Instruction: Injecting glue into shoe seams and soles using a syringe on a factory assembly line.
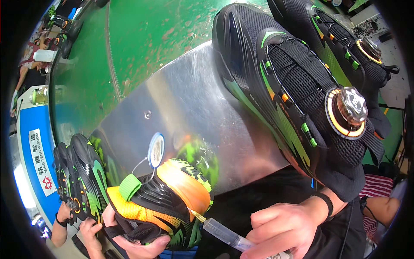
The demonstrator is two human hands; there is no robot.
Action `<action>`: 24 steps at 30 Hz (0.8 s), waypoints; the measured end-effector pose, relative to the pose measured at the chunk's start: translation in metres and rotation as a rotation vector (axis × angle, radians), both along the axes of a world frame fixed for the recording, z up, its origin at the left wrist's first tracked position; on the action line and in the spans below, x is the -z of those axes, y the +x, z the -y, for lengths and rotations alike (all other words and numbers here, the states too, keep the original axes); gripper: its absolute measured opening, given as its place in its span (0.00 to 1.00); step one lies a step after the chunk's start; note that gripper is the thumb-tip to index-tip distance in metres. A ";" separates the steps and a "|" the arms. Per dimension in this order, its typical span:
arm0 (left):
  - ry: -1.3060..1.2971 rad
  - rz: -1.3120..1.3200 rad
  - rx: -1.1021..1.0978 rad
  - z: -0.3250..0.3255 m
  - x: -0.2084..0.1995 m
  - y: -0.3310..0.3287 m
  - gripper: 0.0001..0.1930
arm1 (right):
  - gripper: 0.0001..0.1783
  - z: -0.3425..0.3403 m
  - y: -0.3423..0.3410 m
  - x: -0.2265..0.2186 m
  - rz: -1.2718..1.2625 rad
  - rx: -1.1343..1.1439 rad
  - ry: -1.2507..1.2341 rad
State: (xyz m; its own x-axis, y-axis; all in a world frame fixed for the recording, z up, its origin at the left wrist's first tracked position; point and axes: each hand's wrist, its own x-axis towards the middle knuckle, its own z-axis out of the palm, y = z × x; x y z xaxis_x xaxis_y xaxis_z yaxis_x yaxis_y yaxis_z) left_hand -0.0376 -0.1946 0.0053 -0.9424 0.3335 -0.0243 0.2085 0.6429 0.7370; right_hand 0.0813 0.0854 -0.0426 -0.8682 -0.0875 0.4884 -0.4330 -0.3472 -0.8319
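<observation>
Evidently, as the head camera saw it, both of the person's hands were busy low in the view. The left hand [142,248] was clamped on an orange-and-black shoe [161,207], gripping it around the dark collar, thumb on the near side and fingers on the far one. That shoe was held tilted at the lower middle, just in front of the near edge of a shiny metal plate [181,99]. A green tab [129,186] stood up from it, and a thin cord ran from there to a round disc [157,151] with a blue rim, which showed against the metal. The right hand [280,226] was closed on a clear syringe [224,233], with a black wristband [324,203] on its wrist. The syringe's amber tip [196,215] pointed at the side of the shoe, by the orange panel; whether it touched or stopped just short, I could not tell. The metal plate lay on a green worktop [142,39]. A large black-and-green shoe [276,95] with a shiny dial [353,105] stood at the right, a similar shoe [332,39] just beyond it. More dark shoes [88,172] were bunched at the left, near a co-worker's hand [89,233], and a striped garment [379,187] showed at the right edge.
</observation>
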 end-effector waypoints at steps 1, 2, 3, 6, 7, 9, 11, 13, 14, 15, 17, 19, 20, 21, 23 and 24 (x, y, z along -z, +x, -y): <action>0.002 -0.033 -0.010 0.000 -0.001 0.001 0.64 | 0.35 0.001 0.001 -0.001 -0.003 0.002 0.019; -0.024 -0.074 0.009 0.001 -0.003 0.001 0.64 | 0.34 0.001 0.002 -0.002 -0.006 0.004 0.038; -0.028 -0.077 0.004 0.001 -0.006 0.004 0.64 | 0.34 0.001 0.004 -0.004 -0.009 -0.001 0.035; 0.021 0.141 0.028 -0.011 -0.005 -0.003 0.63 | 0.33 0.001 0.006 -0.002 0.013 0.014 0.104; 0.020 0.141 0.026 -0.011 -0.005 -0.002 0.63 | 0.32 0.002 0.006 -0.002 0.005 0.027 0.117; 0.024 0.096 0.046 -0.009 -0.005 -0.001 0.62 | 0.31 0.002 0.007 -0.003 -0.005 0.036 0.130; 0.030 0.095 0.032 -0.011 -0.008 0.000 0.62 | 0.29 0.001 0.007 -0.006 -0.009 0.004 0.179; 0.038 0.100 0.025 -0.015 -0.006 0.000 0.62 | 0.29 0.002 0.009 -0.007 -0.016 0.022 0.195; 0.099 0.068 0.007 -0.017 -0.003 0.000 0.58 | 0.29 0.002 0.010 -0.007 -0.024 0.041 0.210; 0.159 0.033 -0.011 -0.018 -0.001 0.001 0.54 | 0.29 0.002 0.010 -0.006 -0.024 0.039 0.209; 0.168 0.042 -0.031 -0.020 -0.002 0.002 0.54 | 0.28 0.003 0.011 -0.006 -0.039 0.050 0.226; 0.180 0.050 -0.047 -0.021 -0.001 0.003 0.54 | 0.27 0.002 0.011 -0.006 -0.039 0.047 0.235; 0.173 0.042 -0.038 -0.021 -0.001 0.002 0.54 | 0.27 0.002 0.011 -0.005 -0.038 0.045 0.244; 0.165 0.035 -0.031 -0.020 -0.001 0.002 0.54 | 0.27 0.002 0.012 -0.006 -0.038 0.045 0.243; 0.150 0.020 -0.019 -0.017 -0.001 0.003 0.54 | 0.26 0.002 0.012 -0.007 -0.039 0.046 0.256; 0.136 0.005 -0.008 -0.016 -0.001 0.002 0.54 | 0.26 0.002 0.012 -0.007 -0.039 0.048 0.255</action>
State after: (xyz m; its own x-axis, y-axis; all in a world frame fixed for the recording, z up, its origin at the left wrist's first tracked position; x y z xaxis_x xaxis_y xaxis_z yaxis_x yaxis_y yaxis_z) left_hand -0.0352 -0.1785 0.0062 -0.9450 0.3268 0.0155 0.1998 0.5388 0.8184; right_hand 0.0934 0.0830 -0.0359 -0.8552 -0.1718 0.4891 -0.4774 -0.1066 -0.8722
